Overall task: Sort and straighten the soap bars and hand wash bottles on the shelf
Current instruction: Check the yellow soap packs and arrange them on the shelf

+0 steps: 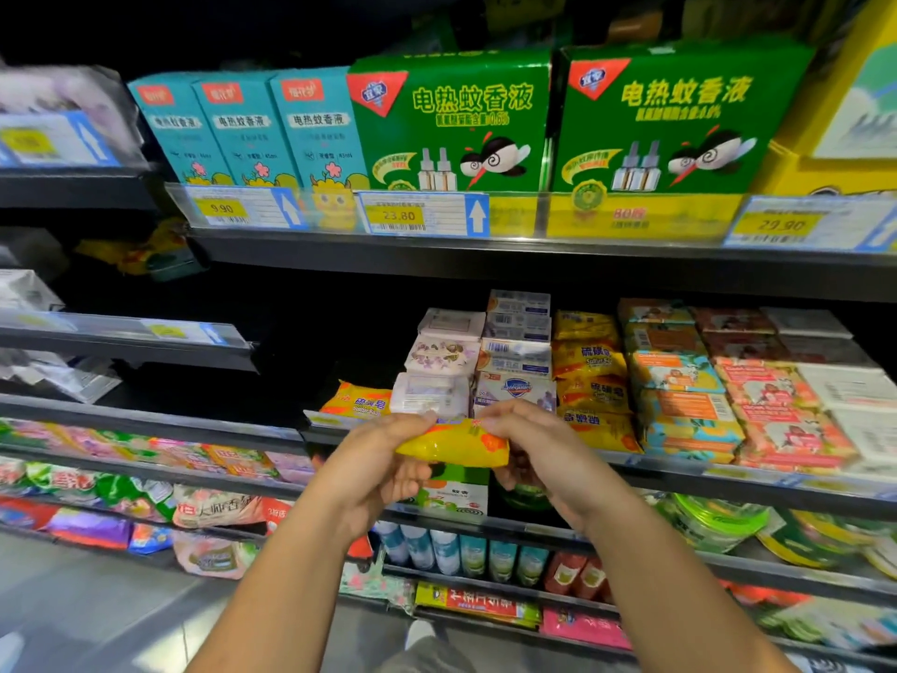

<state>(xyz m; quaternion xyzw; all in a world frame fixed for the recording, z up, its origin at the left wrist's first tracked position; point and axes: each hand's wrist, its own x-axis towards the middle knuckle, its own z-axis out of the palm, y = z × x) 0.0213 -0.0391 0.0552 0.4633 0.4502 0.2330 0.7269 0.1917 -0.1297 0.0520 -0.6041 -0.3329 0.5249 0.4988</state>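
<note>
Both my hands hold one yellow wrapped soap bar (454, 446) in front of the middle shelf (728, 483). My left hand (383, 463) grips its left end and my right hand (539, 449) grips its right end. Behind it on the shelf, another yellow soap bar (357, 400) lies alone at the left. Beside that stand a stack of white floral soap packs (444, 361), a stack of blue-white soap boxes (517, 352), a stack of yellow sulfur soaps (589, 376) and stacks of teal-orange soaps (679, 381) and pink soaps (772, 405).
Green mosquito-liquid boxes (451, 123) and teal boxes (242, 128) fill the upper shelf above price tags (398, 216). The middle shelf is dark and bare left of the lone yellow bar. Lower shelves hold bottles (456, 551), mosquito coils and pouches.
</note>
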